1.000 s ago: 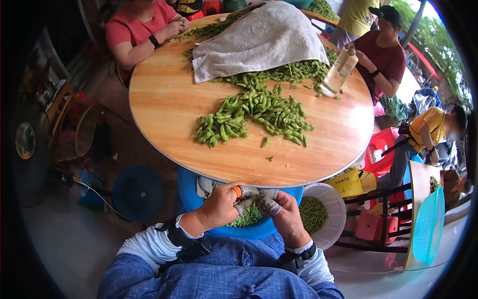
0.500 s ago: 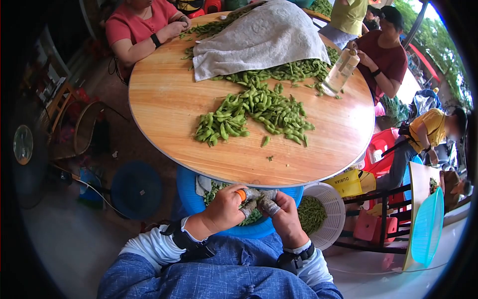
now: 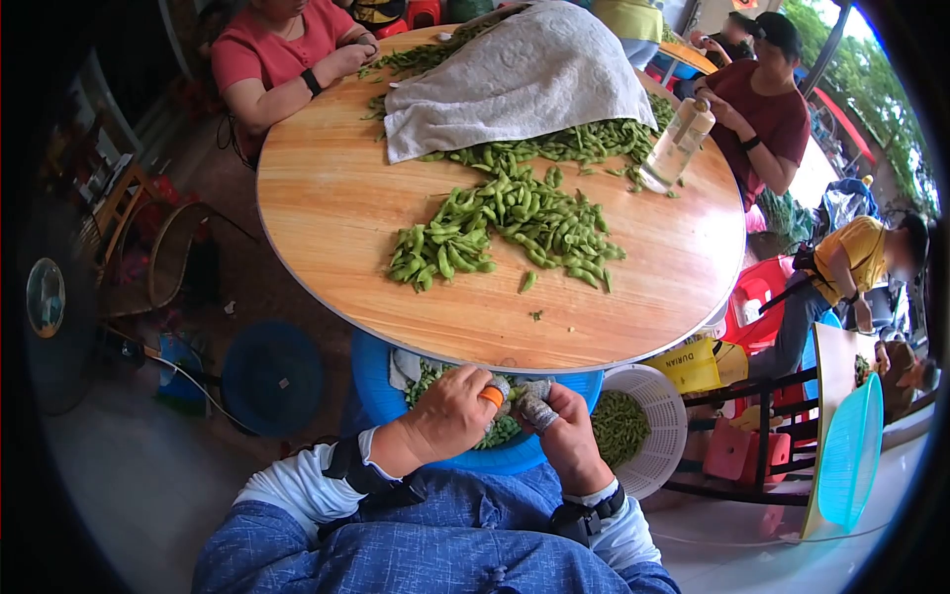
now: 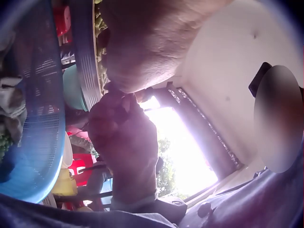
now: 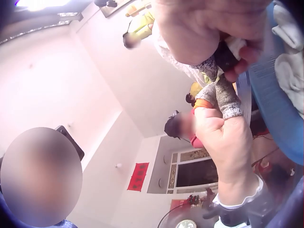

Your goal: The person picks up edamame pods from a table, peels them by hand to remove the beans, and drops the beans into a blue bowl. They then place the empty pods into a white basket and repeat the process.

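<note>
My left hand (image 3: 447,416) and right hand (image 3: 570,436) meet just below the table's near edge, over a blue basket (image 3: 381,406) of shelled green beans. Grey covers wrap the thumb and forefinger tips of both hands, and an orange band (image 3: 492,396) circles a left finger. Between the touching fingertips a green bean pod (image 5: 214,78) shows in the right wrist view, pinched from both sides. Most of it is hidden by the covers. The left wrist view shows the backlit right hand (image 4: 124,135), with the pod out of sight.
A pile of bean pods (image 3: 515,213) lies on the round wooden table (image 3: 327,233), partly under a grey towel (image 3: 515,89). A clear bottle (image 3: 678,147) stands at right. A white basket (image 3: 668,436) of pods sits beside the blue one. Other people sit around.
My left hand has turned, its fingers curling inward, and green now shows between the fingertips. The right hand has barely moved. At the back, the person in yellow has shifted left.
</note>
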Action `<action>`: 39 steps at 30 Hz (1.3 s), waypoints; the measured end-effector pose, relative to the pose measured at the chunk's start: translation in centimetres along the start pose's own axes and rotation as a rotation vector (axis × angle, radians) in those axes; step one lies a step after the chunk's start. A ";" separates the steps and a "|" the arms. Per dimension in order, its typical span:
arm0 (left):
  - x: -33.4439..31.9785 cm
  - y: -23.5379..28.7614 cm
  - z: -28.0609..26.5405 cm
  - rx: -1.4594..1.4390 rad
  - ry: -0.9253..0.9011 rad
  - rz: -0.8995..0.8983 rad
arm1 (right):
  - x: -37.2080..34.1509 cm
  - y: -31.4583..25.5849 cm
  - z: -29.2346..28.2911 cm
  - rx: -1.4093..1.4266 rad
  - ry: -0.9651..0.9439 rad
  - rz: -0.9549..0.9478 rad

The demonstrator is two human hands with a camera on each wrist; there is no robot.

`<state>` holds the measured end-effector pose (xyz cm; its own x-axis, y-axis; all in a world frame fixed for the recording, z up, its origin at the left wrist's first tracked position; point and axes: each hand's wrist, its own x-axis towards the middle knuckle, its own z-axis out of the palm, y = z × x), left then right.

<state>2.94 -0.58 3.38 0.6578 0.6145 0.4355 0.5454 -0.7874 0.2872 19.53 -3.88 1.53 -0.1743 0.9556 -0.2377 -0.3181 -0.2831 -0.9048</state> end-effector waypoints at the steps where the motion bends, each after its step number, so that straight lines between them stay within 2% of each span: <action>1: -0.1 0.0 0.1 0.017 -0.006 0.008 | 0.0 0.1 0.0 -0.003 -0.001 0.000; 4: -0.6 -0.2 0.6 0.050 -0.022 0.022 | 0.2 0.3 0.4 -0.031 0.039 0.021; 7: -1.4 -0.7 1.5 0.002 -0.061 -0.014 | 0.6 0.7 0.2 0.007 0.021 0.123; 9: -2.0 -1.1 1.7 -0.089 -0.134 -0.074 | 0.7 2.0 0.2 0.066 0.008 0.055; 12: -2.1 -0.9 2.0 -0.218 0.066 -0.162 | 0.6 2.7 0.3 0.133 -0.051 -0.068; 15: -1.6 -0.7 2.4 -0.674 0.086 -0.337 | 0.6 2.0 1.0 0.085 -0.063 -0.206; 17: -1.2 -0.1 2.2 -0.767 0.131 -0.407 | 0.5 1.8 1.0 0.010 -0.083 -0.290; 18: -1.2 0.1 2.1 -0.814 0.153 -0.443 | 0.6 1.9 0.8 -0.007 -0.077 -0.273; 21: -1.5 -0.6 1.8 -0.536 -0.092 -0.426 | 1.0 1.6 0.4 -0.002 -0.079 -0.183; 24: -1.1 -0.4 0.2 -0.183 -0.035 -0.164 | 0.8 1.0 0.1 0.080 -0.111 -0.048; 25: -1.4 -0.7 0.7 -0.096 -0.091 -0.100 | 0.9 1.2 -0.1 0.080 -0.114 -0.029; 26: -1.7 -1.0 1.0 -0.108 -0.073 -0.092 | 1.0 1.4 -0.1 0.080 -0.117 -0.010; 28: -1.6 -1.5 1.4 -0.126 -0.027 -0.065 | 1.0 1.1 0.6 0.118 -0.127 -0.097; 33: -1.4 -1.0 1.6 -0.672 0.070 -0.352 | 1.2 1.5 1.4 0.029 -0.105 -0.244; 36: -2.0 -1.1 2.6 -0.753 0.058 -0.519 | 1.2 2.1 1.4 -0.108 -0.101 -0.292; 39: -2.2 -0.9 2.8 -0.868 0.098 -0.558 | 0.9 1.6 1.6 -0.169 -0.103 -0.277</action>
<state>2.45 -1.07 -0.23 0.3600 0.9266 0.1082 0.1722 -0.1800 0.9685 17.39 -3.65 0.41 -0.1990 0.9785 0.0541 -0.2093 0.0115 -0.9778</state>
